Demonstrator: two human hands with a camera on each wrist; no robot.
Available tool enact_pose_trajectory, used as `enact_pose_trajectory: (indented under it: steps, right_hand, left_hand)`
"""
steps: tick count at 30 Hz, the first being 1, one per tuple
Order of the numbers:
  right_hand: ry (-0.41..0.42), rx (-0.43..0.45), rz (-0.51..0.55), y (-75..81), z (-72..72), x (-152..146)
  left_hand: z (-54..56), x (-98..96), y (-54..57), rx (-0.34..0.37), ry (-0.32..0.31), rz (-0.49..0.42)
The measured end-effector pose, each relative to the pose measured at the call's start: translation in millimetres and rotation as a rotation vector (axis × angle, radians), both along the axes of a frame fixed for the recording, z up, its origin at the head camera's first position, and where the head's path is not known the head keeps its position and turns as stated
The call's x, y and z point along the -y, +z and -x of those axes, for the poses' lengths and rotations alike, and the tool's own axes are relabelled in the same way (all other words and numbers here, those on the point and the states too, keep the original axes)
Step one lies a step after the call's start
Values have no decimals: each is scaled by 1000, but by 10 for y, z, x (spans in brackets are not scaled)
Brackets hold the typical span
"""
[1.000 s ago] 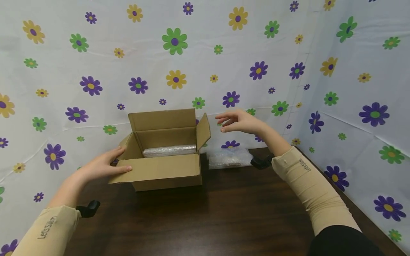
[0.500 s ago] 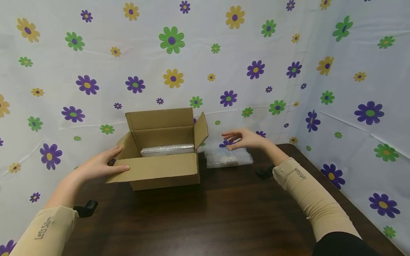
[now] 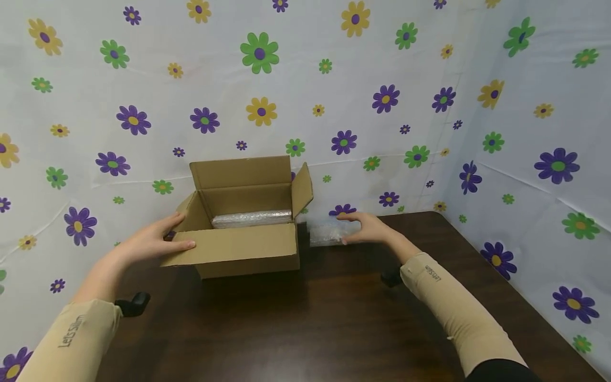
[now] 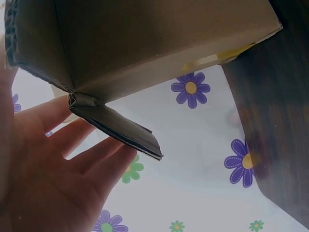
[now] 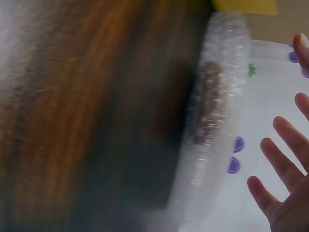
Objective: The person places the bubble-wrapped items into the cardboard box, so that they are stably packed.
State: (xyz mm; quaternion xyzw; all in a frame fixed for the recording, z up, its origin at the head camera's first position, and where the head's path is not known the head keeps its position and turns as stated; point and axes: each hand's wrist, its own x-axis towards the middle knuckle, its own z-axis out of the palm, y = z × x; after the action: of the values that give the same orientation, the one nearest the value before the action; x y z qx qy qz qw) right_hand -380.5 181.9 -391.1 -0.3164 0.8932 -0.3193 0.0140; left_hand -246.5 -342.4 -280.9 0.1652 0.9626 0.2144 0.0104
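A brown cardboard box [image 3: 253,263] stands with its flaps spread. My left hand [image 3: 145,245] holds its left corner, thumb over the front flap [image 3: 234,243] and fingers behind the left side flap [image 4: 118,124]. Inside the box lies a bubble-wrapped bundle [image 3: 253,218]. My right hand [image 3: 372,229], fingers spread apart, reaches over the right part of a second bubble-wrapped parcel [image 3: 324,233] on the table. In the right wrist view this parcel [image 5: 207,106] shows something brownish through the wrap, and the fingers [image 5: 285,166] are apart from it in that view.
The dark wooden table [image 3: 305,323] extends in front of the box and to the right. A white flower-printed sheet [image 3: 305,106] hangs close behind the box and along the right side. Yellow tape [image 4: 222,58] marks the box's outer wall.
My right hand has come down from above the table to the parcel on the right. The left hand keeps its place on the box flaps.
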Motion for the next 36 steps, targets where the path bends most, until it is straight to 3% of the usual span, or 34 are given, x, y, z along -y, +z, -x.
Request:
enact_pose_trajectory:
  steps: [10, 20, 27, 36]
  right_hand:
    - [-15, -9, -49, -176, 108, 32]
    - [-29, -42, -136, -268, 174, -18]
    - [-87, -58, -170, -287, 198, -101]
    - [-59, -41, -162, -277, 207, -11]
  left_hand:
    - [14, -12, -5, -13, 7, 26]
    - [25, 5, -5, 4, -5, -22]
    - [84, 1, -8, -6, -13, -19]
    - [34, 2, 4, -3, 3, -3]
